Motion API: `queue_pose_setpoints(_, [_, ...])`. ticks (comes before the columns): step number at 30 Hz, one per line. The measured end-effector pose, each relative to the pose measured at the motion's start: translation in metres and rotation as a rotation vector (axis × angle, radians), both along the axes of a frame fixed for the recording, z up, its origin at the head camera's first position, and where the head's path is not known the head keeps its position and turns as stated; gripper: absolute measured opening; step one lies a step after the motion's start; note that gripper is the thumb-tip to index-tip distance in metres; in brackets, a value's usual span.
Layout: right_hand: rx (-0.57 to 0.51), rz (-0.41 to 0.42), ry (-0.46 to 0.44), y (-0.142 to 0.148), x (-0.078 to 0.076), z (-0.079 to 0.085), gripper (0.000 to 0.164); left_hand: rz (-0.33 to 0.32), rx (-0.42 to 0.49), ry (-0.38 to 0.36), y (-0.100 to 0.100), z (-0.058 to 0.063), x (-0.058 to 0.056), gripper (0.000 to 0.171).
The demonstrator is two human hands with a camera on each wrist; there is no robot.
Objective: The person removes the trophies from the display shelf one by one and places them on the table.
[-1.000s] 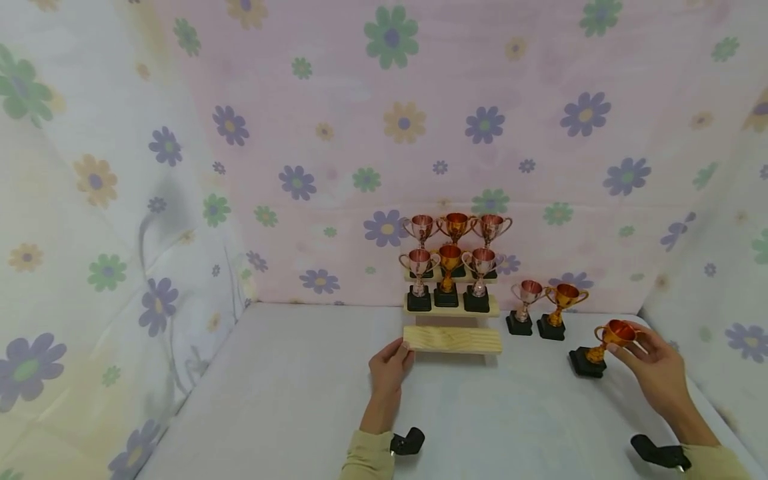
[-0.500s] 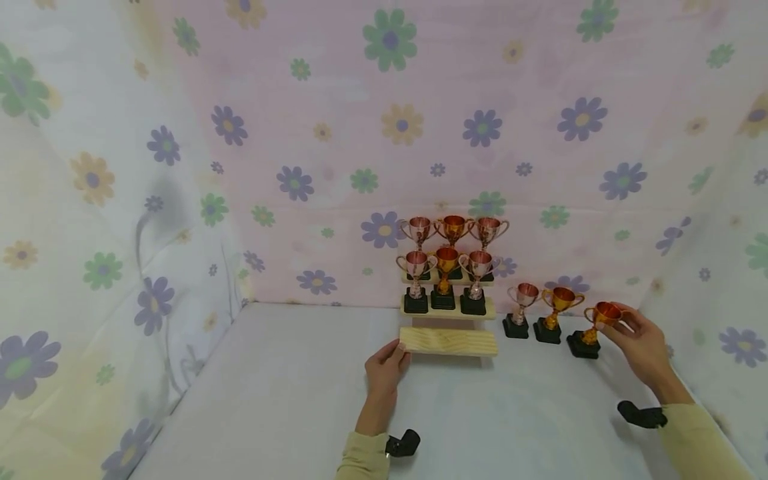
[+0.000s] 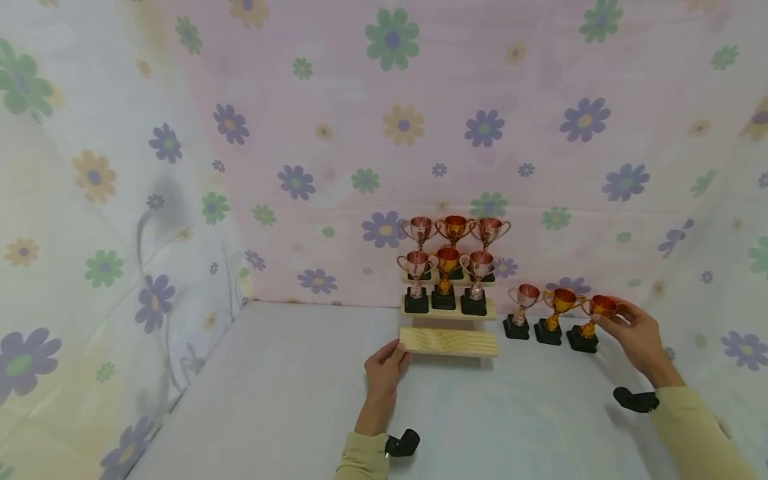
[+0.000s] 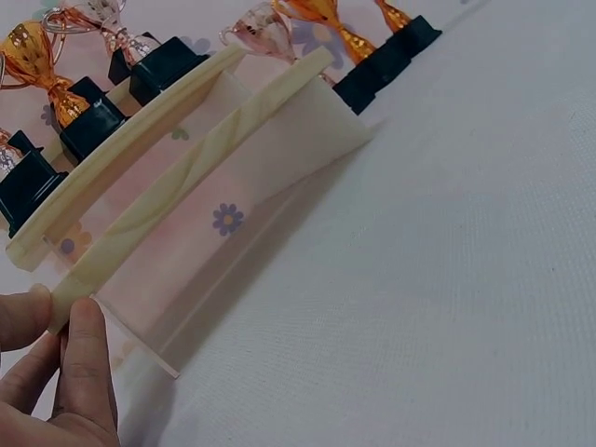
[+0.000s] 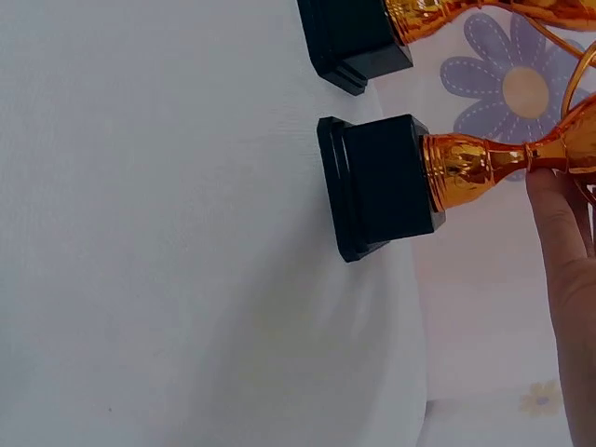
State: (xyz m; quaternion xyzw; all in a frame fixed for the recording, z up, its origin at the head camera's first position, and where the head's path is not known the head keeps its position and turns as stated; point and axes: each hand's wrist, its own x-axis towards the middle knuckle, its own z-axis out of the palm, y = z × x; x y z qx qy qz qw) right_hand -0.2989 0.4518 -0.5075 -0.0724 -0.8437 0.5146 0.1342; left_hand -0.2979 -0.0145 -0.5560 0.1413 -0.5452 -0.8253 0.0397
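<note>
My right hand (image 3: pixel 637 337) holds a gold trophy cup (image 3: pixel 599 308) by its bowl, at the right end of a short row; its black base stands on the table. In the right wrist view, a finger touches the gold stem (image 5: pixel 466 166) under the bowl. Beside it stand another gold trophy cup (image 3: pixel 563 303) and a rose-coloured one (image 3: pixel 525 298). My left hand (image 3: pixel 384 370) pinches the left end of the bottom step of a wooden tiered stand (image 3: pixel 449 341), thumb on one side and fingers beneath in the left wrist view. That step bears nothing.
On the stand's middle step are two rose-coloured trophy cups (image 3: pixel 417 267) with a gold one (image 3: pixel 445 267) between them. The top step holds a like set, its bases partly hidden. A flowered cloth backdrop (image 3: pixel 324 220) rises behind the white table (image 3: pixel 288 373).
My right hand has moved the gold trophy cup back and to the left, from tilted to upright, into line with the other two. The left hand keeps its pinch on the stand.
</note>
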Motion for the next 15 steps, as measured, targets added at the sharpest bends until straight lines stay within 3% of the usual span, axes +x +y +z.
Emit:
queue_pose_setpoints(7, [0.030,-0.013,-0.013,-0.0035,-0.0014,0.0021,0.075,0.002,-0.008,-0.012,0.0001,0.0011,-0.0001,0.031])
queue_pose_setpoints(15, [-0.026,-0.008,0.011,-0.0042,-0.0019,-0.0006,0.066,0.001,-0.007,-0.009,-0.0003,0.0017,0.0002,0.029])
